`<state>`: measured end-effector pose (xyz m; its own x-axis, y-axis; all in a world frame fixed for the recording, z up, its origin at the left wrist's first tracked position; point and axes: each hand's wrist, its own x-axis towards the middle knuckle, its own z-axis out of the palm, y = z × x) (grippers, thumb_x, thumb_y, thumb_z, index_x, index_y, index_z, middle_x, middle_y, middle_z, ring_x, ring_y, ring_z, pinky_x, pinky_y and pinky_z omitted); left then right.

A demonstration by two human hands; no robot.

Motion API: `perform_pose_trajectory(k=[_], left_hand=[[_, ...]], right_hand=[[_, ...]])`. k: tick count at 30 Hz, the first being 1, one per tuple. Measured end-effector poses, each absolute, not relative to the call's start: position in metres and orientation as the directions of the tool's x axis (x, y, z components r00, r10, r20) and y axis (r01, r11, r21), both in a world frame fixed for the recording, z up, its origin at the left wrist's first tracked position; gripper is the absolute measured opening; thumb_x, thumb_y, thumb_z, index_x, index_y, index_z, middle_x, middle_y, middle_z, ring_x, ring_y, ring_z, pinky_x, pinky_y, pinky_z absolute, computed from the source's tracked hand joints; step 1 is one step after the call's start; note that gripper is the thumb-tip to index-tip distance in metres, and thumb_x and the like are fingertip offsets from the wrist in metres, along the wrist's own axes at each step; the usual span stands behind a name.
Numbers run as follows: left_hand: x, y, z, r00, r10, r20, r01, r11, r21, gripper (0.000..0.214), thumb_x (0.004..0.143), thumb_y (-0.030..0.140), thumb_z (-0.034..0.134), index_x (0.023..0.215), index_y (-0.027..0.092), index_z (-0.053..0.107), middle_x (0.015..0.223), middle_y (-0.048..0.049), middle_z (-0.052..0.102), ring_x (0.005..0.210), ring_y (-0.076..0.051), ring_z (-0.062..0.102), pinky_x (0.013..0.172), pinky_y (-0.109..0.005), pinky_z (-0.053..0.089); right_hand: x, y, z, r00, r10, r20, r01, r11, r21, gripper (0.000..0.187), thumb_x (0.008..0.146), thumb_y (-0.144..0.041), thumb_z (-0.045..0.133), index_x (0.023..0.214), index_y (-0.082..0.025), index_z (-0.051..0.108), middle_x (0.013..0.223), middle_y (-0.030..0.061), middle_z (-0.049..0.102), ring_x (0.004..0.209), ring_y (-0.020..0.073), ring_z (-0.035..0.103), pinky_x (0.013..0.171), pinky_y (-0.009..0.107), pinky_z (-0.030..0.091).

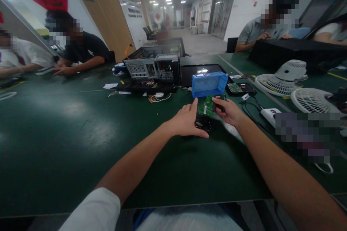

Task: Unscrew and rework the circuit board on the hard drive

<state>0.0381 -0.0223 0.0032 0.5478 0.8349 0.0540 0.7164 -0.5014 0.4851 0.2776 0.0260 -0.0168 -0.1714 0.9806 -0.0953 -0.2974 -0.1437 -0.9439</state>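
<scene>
A green circuit board (205,108) stands tilted between my two hands, just in front of a blue plastic bin. My right hand (229,111) is closed round a dark-handled screwdriver (223,118), its thin shaft pointing down. The fingertips of that hand also meet the board's right edge. Below the board is a black casing (204,124), partly hidden by my left hand (185,120). That hand has thumb and forefinger spread apart, beside the casing and the board's left edge. Whether its hidden fingers touch the casing I cannot tell.
The blue bin (208,85) stands behind the board. An opened computer case (151,68) is at back left. To the right lie another device with a circuit board (240,88), a white power strip (271,115) with cables, and white fan parts (279,79). Several people sit around the table.
</scene>
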Motion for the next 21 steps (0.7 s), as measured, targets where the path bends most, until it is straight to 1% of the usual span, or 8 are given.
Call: perform_pose_trajectory(k=[2,4,6,9,13,15,18,21], left_hand=[[0.045,-0.026,-0.002,0.59,0.807,-0.015,0.74,-0.534,0.409,0.15,0.057,0.077,0.08,0.165,0.016,-0.005,0.16,-0.0282,0.034,0.145,-0.049,0.035,0.114,-0.057,0.033],[0.048,-0.026,-0.007,0.586,0.81,-0.032,0.762,-0.537,0.363,0.15,0.06,0.072,0.081,0.164,0.015,-0.009,0.157,-0.0294,0.038,0.142,-0.049,0.039,0.112,-0.057,0.034],[0.047,-0.024,-0.009,0.57,0.821,-0.025,0.777,-0.529,0.341,0.151,0.061,0.068,0.083,0.164,0.014,-0.013,0.153,-0.0297,0.042,0.138,-0.049,0.043,0.11,-0.057,0.035],[0.04,-0.017,-0.007,0.584,0.811,-0.028,0.768,-0.541,0.343,0.15,0.061,0.062,0.085,0.163,0.019,-0.016,0.152,-0.0265,0.045,0.137,-0.047,0.045,0.11,-0.057,0.033],[0.029,-0.007,-0.005,0.595,0.803,-0.049,0.755,-0.537,0.376,0.14,0.068,0.055,0.084,0.164,0.024,-0.012,0.155,-0.0232,0.045,0.14,-0.044,0.043,0.113,-0.059,0.03],[0.026,-0.002,-0.006,0.585,0.81,-0.037,0.761,-0.532,0.371,0.134,0.07,0.052,0.084,0.165,0.025,-0.008,0.156,-0.0217,0.044,0.142,-0.042,0.041,0.114,-0.058,0.03],[0.026,0.002,-0.01,0.542,0.84,0.017,0.794,-0.519,0.316,0.125,0.072,0.046,0.084,0.165,0.026,0.002,0.16,-0.0183,0.041,0.146,-0.04,0.034,0.115,-0.056,0.031],[0.03,0.0,-0.013,0.496,0.864,0.083,0.832,-0.501,0.239,0.118,0.073,0.041,0.085,0.164,0.024,0.012,0.159,-0.0167,0.042,0.145,-0.039,0.035,0.115,-0.055,0.033]], right_hand=[[0.28,0.029,-0.019,-0.169,0.981,-0.099,-0.306,-0.148,-0.94,0.043,0.064,-0.035,0.094,0.085,-0.022,0.059,0.06,-0.0066,0.048,0.044,0.0047,0.038,0.031,0.014,0.019],[0.281,0.03,-0.021,-0.166,0.981,-0.098,-0.295,-0.144,-0.945,0.042,0.064,-0.035,0.093,0.085,-0.022,0.06,0.061,-0.0065,0.049,0.044,0.005,0.038,0.03,0.015,0.019],[0.281,0.03,-0.021,-0.154,0.983,-0.097,-0.273,-0.137,-0.952,0.042,0.065,-0.036,0.093,0.084,-0.022,0.059,0.06,-0.0065,0.049,0.043,0.0051,0.039,0.03,0.015,0.02],[0.281,0.029,-0.022,-0.148,0.984,-0.104,-0.248,-0.139,-0.959,0.042,0.064,-0.037,0.093,0.082,-0.021,0.059,0.059,-0.0065,0.049,0.043,0.0046,0.039,0.03,0.014,0.021],[0.28,0.028,-0.025,-0.15,0.981,-0.123,-0.211,-0.153,-0.966,0.041,0.065,-0.036,0.094,0.087,-0.021,0.062,0.06,-0.0059,0.051,0.044,0.0048,0.041,0.031,0.013,0.022],[0.279,0.028,-0.027,-0.16,0.978,-0.133,-0.185,-0.162,-0.969,0.041,0.066,-0.037,0.094,0.088,-0.02,0.063,0.06,-0.0058,0.051,0.045,0.0049,0.041,0.032,0.013,0.022],[0.278,0.028,-0.031,-0.172,0.974,-0.145,-0.174,-0.175,-0.969,0.042,0.065,-0.036,0.094,0.087,-0.02,0.062,0.063,-0.0054,0.053,0.046,0.0047,0.042,0.033,0.014,0.023],[0.276,0.027,-0.032,-0.173,0.973,-0.153,-0.159,-0.181,-0.97,0.042,0.065,-0.034,0.094,0.088,-0.02,0.061,0.063,-0.0049,0.053,0.047,0.0057,0.043,0.033,0.015,0.022]])
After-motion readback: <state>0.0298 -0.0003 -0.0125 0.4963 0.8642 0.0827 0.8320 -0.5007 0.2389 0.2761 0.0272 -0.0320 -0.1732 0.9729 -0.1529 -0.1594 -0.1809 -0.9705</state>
